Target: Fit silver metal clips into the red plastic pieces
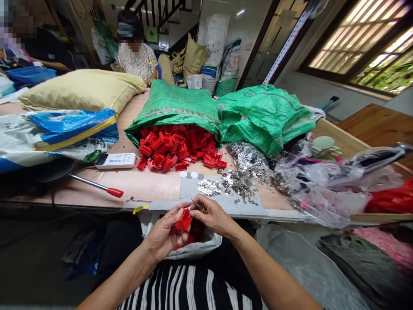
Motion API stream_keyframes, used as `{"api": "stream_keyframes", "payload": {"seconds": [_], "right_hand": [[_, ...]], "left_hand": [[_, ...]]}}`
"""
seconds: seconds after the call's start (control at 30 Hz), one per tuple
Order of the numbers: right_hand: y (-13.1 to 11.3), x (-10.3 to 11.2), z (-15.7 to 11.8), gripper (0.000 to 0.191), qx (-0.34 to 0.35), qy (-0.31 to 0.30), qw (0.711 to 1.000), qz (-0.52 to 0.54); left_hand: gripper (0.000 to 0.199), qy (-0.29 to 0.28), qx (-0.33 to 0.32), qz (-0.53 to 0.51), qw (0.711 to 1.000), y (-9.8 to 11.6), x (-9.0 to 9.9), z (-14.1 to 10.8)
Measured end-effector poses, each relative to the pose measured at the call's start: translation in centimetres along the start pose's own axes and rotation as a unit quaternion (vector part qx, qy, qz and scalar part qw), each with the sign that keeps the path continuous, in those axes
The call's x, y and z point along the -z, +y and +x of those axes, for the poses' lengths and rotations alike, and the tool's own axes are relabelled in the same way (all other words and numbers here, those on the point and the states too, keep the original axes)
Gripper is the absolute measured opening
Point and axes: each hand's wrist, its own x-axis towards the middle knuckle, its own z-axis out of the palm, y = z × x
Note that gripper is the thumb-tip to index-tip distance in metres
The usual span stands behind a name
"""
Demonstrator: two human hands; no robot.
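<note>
Between the thumb and fingers of my left hand [169,230] is a red plastic part [184,220]. My right hand [209,213] meets it from the right, its fingers closed around a small thin tool [202,209] with a yellowish handle. Below both hands a white sack [201,249] lies open in my lap with red pieces inside. On the table ahead, a grey sheet [190,193] bears a pile of shiny small metal pieces [210,187] and a darker pile [240,185]. Many red parts [174,146] spill from a green sack [180,103] behind them.
A red-handled rod [97,185] and a white box [116,160] lie at left, near a blue-white bag [74,129]. Right of the metal pieces are clear plastic bags [329,189] and another green sack [264,112]. Two people sit across the table, behind a tan sack [84,88].
</note>
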Motion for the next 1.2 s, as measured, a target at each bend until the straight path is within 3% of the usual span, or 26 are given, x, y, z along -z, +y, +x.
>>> {"api": "stream_keyframes", "payload": {"seconds": [0.2,0.43,0.63,0.83,0.93,1.07,1.2], "right_hand": [[0.6,-0.2,0.2,0.021,-0.014,-0.010,0.996,0.087],[0.8,0.0,0.4,0.029,-0.022,-0.021,0.993,0.111],[1.7,-0.9,0.6,0.041,-0.068,-0.052,0.980,0.181],[2.7,-1.3,-0.2,0.032,-0.079,0.017,0.987,0.139],[3.1,-1.3,-0.8,0.029,-0.074,0.079,0.988,0.112],[3.2,-1.9,-1.4,0.030,-0.067,0.121,0.984,0.109],[2.4,-2.4,-1.6,0.036,-0.077,0.100,0.977,0.170]], "left_hand": [[0.035,0.019,0.010,-0.013,1.000,0.2,-0.6,-0.1],[0.034,0.015,0.001,-0.002,1.000,0.1,-0.6,0.2],[0.030,0.027,0.024,0.009,0.999,-0.2,-0.3,0.4],[0.046,0.062,0.017,0.110,0.992,-0.4,-0.1,0.4],[0.047,0.090,-0.088,0.243,0.962,-0.1,-0.2,0.1],[0.038,0.079,-0.282,0.382,0.876,0.2,-0.5,-0.2],[0.028,0.068,-0.316,0.453,0.831,0.1,-0.4,-0.2]]}}
